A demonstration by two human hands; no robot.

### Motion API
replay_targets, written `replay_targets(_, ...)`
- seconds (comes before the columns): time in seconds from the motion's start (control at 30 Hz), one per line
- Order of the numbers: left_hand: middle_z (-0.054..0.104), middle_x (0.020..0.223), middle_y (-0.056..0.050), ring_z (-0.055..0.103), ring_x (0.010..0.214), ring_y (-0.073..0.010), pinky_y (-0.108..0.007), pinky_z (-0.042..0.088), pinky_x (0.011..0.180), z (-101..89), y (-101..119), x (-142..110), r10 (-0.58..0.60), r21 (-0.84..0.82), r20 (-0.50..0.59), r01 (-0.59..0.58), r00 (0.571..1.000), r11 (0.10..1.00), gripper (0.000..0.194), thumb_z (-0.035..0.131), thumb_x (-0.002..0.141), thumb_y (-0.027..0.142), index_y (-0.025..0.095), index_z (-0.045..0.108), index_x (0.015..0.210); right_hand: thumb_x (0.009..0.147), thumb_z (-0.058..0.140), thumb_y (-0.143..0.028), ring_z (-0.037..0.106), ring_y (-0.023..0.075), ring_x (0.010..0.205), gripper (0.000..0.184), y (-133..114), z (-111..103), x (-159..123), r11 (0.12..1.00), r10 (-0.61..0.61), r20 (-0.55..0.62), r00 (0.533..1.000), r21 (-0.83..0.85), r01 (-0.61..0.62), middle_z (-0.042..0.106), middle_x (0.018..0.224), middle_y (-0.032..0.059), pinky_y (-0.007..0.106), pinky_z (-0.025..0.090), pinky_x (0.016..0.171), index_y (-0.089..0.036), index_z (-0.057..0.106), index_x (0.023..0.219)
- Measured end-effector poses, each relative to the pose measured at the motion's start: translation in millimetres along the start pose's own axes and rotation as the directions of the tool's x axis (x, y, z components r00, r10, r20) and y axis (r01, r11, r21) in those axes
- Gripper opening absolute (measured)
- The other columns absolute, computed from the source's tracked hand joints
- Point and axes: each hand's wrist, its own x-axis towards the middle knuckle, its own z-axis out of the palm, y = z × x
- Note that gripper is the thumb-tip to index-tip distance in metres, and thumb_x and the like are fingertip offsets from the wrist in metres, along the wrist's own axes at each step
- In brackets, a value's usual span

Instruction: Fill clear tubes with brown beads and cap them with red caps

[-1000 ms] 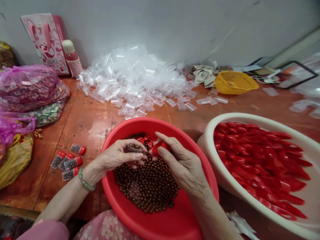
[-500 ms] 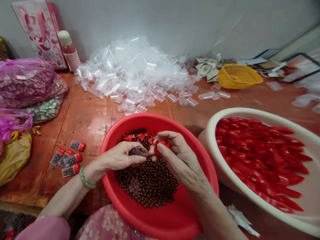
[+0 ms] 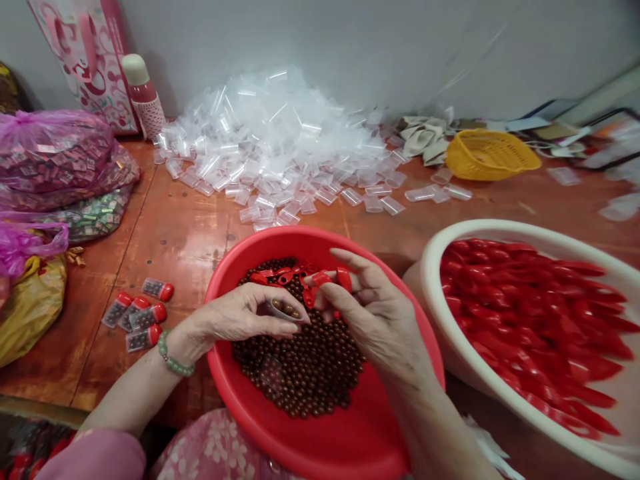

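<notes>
1. Our left hand (image 3: 240, 313) is cradling a clear tube (image 3: 285, 310) over the red basin (image 3: 320, 440), fingers curled narrowly around it, a few beads showing inside.
2. Our right hand (image 3: 375, 313) is pinching a red cap (image 3: 315, 287), fingers narrow, just beside the tube.
3. Many loose beads (image 3: 295, 373) are still covering the basin's floor, with spare caps (image 3: 270, 277) lying on them.
4. Four capped tubes (image 3: 149, 315) are lying near the desk's (image 3: 175, 247) left edge.
5. Far more uncapped tubes (image 3: 270, 153) are heaping along the back edge, while more caps (image 3: 530, 327) are filling the cream basin (image 3: 475, 227) at right.
</notes>
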Motion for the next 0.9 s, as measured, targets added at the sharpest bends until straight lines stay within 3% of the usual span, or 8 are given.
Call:
replay_targets(0.17,0.058,0.078,0.0,0.049,0.07,-0.01,-0.025,0.041,0.069,2.5,-4.6,4.7,0.125,0.151,-0.169,-0.1,0.978,0.983,0.013,0.063,0.08,0.025,0.015,0.063,0.089,0.082,0.067,-0.031,0.058,0.0099,0.05,0.022,-3.7,1.3,-3.5,0.997,-0.06,-0.012,0.998,-0.042,0.059,0.066,0.062,-0.003,0.022,0.05,0.048,-0.021,0.064,0.101)
replay_targets(0.23,0.054,0.073,0.002,0.045,0.065,-0.009,-0.024,0.037,0.065,4.4,-4.5,3.9,0.143,0.196,-0.128,-0.117,0.981,0.974,0.012,0.061,0.083,0.025,0.015,0.062,0.088,0.082,0.066,-0.03,0.058,0.0098,0.05,0.025,-3.9,0.4,-5.3,0.994,-0.065,-0.001,0.998,-0.084,0.065,0.066,0.063,-0.0029,0.023,0.052,0.051,-0.022,0.067,0.106)
replay_targets(0.4,0.05,0.067,0.004,0.042,0.059,-0.0075,-0.023,0.036,0.059,1.9,-3.9,0.7,0.097,0.061,-0.03,-0.095,0.995,0.994,0.023,0.066,0.08,0.035,0.015,0.06,0.09,0.086,0.062,-0.033,0.062,0.0126,0.062,0.031,0.1,-1.5,-7.1,0.985,-0.097,-0.008,0.995,-0.142,0.095,0.069,0.072,-0.0005,0.031,0.055,0.065,-0.025,0.068,0.116)
replay_targets(0.6,0.054,0.074,0.002,0.046,0.065,-0.0086,-0.023,0.038,0.064,0.1,-6.4,3.1,0.131,0.106,-0.112,-0.12,0.985,0.987,0.023,0.066,0.079,0.033,0.015,0.06,0.092,0.092,0.055,-0.037,0.064,0.0132,0.075,0.034,7.4,-3.1,-6.8,0.993,-0.072,0.058,0.996,-0.089,0.077,0.069,0.088,0.0017,0.033,0.055,0.074,-0.029,0.062,0.124)
replay_targets(0.73,0.053,0.075,0.002,0.045,0.067,-0.009,-0.024,0.037,0.066,1.2,-5.0,1.9,0.109,0.107,-0.038,-0.105,0.993,0.989,0.025,0.065,0.08,0.036,0.014,0.059,0.092,0.09,0.057,-0.036,0.066,0.014,0.078,0.032,7.4,-3.4,-6.7,0.994,-0.081,0.05,0.995,-0.076,0.084,0.07,0.094,0.0029,0.034,0.056,0.079,-0.028,0.065,0.12)
replay_targets(0.9,0.05,0.071,0.002,0.044,0.061,-0.0081,-0.023,0.037,0.06,0.5,-2.6,-1.1,0.077,0.071,-0.014,-0.076,0.997,0.995,0.035,0.068,0.078,0.045,0.015,0.056,0.091,0.087,0.062,-0.032,0.068,0.0142,0.075,0.026,-0.1,1.2,-4.7,0.988,-0.14,0.024,0.99,-0.07,0.141,0.07,0.093,0.0025,0.031,0.058,0.072,-0.027,0.069,0.111)
